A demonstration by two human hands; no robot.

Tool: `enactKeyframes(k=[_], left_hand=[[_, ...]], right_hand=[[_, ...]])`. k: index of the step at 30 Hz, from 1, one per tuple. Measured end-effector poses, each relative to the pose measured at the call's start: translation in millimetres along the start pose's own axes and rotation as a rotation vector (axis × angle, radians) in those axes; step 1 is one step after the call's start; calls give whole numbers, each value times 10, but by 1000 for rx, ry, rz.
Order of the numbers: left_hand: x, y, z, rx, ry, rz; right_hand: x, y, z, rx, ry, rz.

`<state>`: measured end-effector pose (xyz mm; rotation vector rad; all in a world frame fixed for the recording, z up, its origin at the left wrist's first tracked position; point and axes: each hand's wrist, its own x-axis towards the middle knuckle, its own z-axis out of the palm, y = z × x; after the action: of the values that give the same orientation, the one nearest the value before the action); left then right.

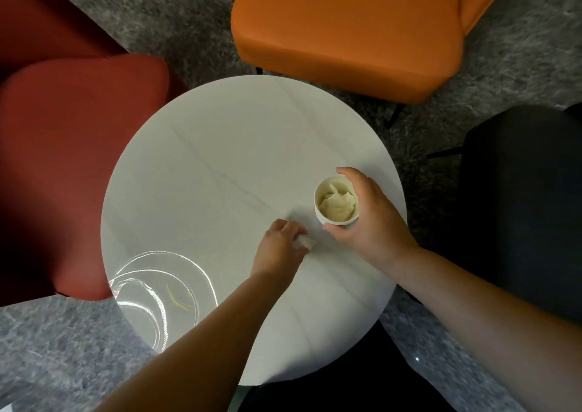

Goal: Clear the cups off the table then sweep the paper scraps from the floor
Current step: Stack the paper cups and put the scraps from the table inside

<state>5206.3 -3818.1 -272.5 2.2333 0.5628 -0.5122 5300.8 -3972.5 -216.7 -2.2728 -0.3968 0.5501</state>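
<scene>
On table (220, 159): right hand (368, 219) grips cup (336, 200) steady; left hand (280, 248) pinches paper scrap (305, 241); drop it in cleanly.

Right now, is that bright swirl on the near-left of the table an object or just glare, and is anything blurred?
Head view: the swirl looks like ceiling-light glare on the glossy table; wide-angle bends the edges; both forearms blur; the cup in the right hand and the scrap at the left hand stay sharp.
</scene>
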Motion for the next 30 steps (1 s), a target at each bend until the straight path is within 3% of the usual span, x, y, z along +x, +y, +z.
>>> enactKeyframes(k=[4,9,16,20,23,30], left_hand=[[5,-35,51,3,6,13],[-35,-28,-5,-94,61,-96],[-149,266,-334,-455,322,-204],[-222,572,-567,-690,397,-149],[-294,739,-645,-716,433,-89],[-396,845,-665,-663,310,4]], right_hand=[[-14,12,-29,0,-8,0],[-32,10,-36,14,-11,1],[-2,13,-28,-15,-39,-12],[9,-11,19,-1,-79,8],[0,-13,28,35,-92,32],[-55,4,39,74,-83,57]])
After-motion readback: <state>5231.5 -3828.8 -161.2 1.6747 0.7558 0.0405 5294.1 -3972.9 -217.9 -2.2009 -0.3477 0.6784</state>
